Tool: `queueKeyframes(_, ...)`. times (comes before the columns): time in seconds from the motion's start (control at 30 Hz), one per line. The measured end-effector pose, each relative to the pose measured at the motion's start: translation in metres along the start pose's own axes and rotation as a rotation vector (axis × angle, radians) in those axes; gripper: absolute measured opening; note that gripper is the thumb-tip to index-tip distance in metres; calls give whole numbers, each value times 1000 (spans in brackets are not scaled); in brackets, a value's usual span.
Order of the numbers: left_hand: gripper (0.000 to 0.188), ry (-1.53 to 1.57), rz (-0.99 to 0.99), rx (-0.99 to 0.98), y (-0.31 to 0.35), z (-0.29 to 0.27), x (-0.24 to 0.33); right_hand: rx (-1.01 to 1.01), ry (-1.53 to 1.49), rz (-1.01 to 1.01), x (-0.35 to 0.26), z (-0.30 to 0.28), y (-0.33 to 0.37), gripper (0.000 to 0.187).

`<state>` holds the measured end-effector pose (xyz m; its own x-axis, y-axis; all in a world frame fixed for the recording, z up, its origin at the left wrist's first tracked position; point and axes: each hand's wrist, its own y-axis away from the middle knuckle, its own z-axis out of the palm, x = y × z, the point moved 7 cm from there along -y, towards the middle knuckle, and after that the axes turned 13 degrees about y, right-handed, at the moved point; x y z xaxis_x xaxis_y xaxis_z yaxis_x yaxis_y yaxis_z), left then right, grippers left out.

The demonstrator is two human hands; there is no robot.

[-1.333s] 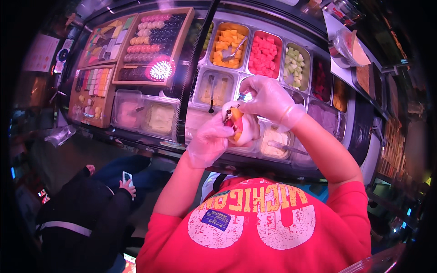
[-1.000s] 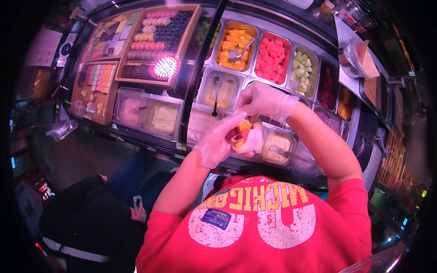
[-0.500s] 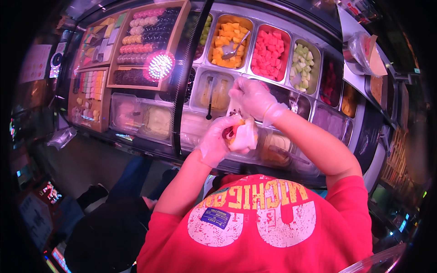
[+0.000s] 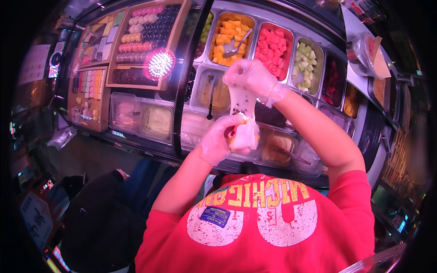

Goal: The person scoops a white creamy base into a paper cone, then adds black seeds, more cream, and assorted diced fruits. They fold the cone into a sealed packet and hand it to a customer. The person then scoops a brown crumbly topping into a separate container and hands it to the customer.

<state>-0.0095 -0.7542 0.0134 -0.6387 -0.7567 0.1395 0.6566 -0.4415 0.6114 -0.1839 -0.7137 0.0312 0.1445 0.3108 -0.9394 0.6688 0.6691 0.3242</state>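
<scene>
My left hand (image 4: 215,142), in a clear glove, is closed round the lower part of a soft white dough wrapper (image 4: 241,101). Orange-yellow and dark red bits of filling show between the folds beside its thumb. Also gloved, my right hand (image 4: 256,78) pinches the wrapper's upper end, so a strip stretches thin between both hands. Dark specks dot this strip near the left hand. The fingertips and the inside of the folded lump are partly hidden. Both hands are above the metal food pans, just below the orange fruit cubes (image 4: 226,34) and pink-red fruit cubes (image 4: 271,48).
A pan of pale green cubes (image 4: 304,63) lies to the right. A dark-handled utensil (image 4: 210,98) rests in a tan-filled pan. Beyond a black divider (image 4: 180,91), a wooden tray (image 4: 111,75) holds coloured sweets. A person in black (image 4: 104,218) is at lower left.
My right hand has moved up and away from the left, drawing the white dough wrapper out into a longer strip. The left hand stays nearly in place. The person in black has shifted.
</scene>
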Motion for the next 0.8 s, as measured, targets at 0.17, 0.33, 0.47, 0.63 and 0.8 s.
queueKeyframes(0.17,43,230,34,48,1,-17,1,-60,38,-181,-45,-2,22,12)
queueKeyframes(0.33,40,419,185,-138,4,-16,15,-130,791,-749,-99,29,109,25)
queueKeyframes(0.47,51,463,197,-276,-2,15,1,3,1127,-823,-77,33,174,49)
queueKeyframes(0.63,57,241,477,-196,7,16,-10,176,953,-921,-52,22,212,68)
queueKeyframes(0.8,68,-672,903,-302,24,72,-21,398,-125,-527,9,7,238,70)
